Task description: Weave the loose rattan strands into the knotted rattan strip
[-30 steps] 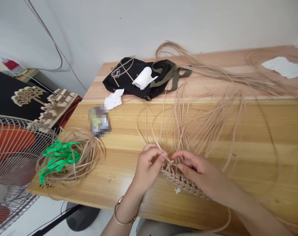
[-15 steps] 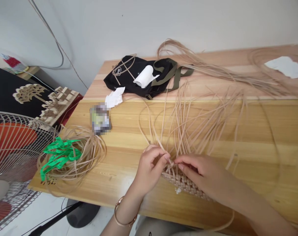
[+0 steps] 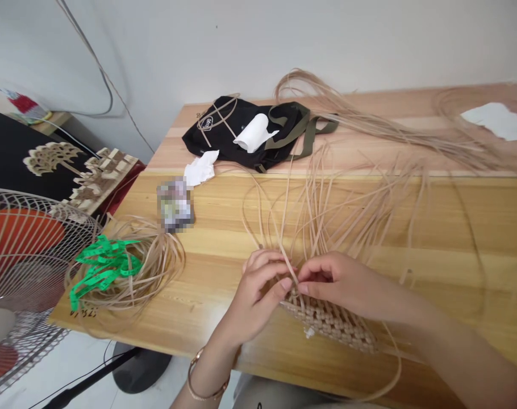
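Observation:
A woven piece [image 3: 333,324] of tan strands lies near the table's front edge, with many long loose strands [image 3: 322,221] fanning out behind it. At its left end my left hand [image 3: 262,289] grips the weave, thumb and fingers closing on the edge. My right hand [image 3: 339,281] touches the same end from the right, its thumb and index finger pinched on a strand that rises between the hands. One long strand curves down in front of the right forearm. The exact crossing under the fingertips is partly hidden.
A green tape [image 3: 107,264] rests on coiled strands [image 3: 169,255] at the left, beside a fan [image 3: 24,272]. Behind are a black bag [image 3: 228,125], white paper [image 3: 252,133], a blurred box [image 3: 175,204] and a strand bundle [image 3: 369,122].
My right hand has shifted slightly left and up, its fingers now more curled at the strand. More of the woven piece shows below it. My left hand's fingers have spread slightly.

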Demonstrator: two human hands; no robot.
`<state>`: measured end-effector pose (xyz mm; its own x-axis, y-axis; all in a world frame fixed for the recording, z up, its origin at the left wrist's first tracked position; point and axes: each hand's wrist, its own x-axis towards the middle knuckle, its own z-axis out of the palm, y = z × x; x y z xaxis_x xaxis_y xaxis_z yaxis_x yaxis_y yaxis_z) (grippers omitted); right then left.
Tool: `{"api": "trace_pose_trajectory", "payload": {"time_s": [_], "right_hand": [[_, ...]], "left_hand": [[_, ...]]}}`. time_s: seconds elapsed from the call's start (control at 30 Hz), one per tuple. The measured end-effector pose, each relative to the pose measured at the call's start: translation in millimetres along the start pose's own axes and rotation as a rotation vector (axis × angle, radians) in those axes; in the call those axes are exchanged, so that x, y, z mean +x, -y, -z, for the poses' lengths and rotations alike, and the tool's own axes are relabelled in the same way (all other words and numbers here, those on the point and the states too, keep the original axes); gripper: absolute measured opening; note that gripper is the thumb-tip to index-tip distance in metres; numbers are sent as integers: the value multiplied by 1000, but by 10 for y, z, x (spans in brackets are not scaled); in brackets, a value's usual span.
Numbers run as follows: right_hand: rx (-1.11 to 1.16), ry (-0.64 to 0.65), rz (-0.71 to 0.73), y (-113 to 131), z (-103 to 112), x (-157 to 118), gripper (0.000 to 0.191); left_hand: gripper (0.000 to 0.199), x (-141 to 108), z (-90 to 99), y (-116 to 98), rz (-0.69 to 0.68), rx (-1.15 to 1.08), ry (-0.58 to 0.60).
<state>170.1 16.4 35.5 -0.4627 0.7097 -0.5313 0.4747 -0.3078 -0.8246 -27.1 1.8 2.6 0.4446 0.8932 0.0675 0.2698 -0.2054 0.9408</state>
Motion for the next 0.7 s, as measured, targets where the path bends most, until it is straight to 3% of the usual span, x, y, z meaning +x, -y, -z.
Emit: {"api": "trace_pose_trajectory", "payload": {"time_s": [0.1,0.23,0.57,0.7], "right_hand": [[35,51,6,-22,24,19,19],[57,84,7,-36,43,34,23],[-4,231,78,-18,107,49,40],[31,158,-19,-46,52,57,34]], "left_hand": [[17,-58,4,27,-20,16,22],[42,-128,-33,47,-46,97,26],[31,-197,-99,80,-56,87,-37],[35,-186,-97,94,-52,57,-39]]}}
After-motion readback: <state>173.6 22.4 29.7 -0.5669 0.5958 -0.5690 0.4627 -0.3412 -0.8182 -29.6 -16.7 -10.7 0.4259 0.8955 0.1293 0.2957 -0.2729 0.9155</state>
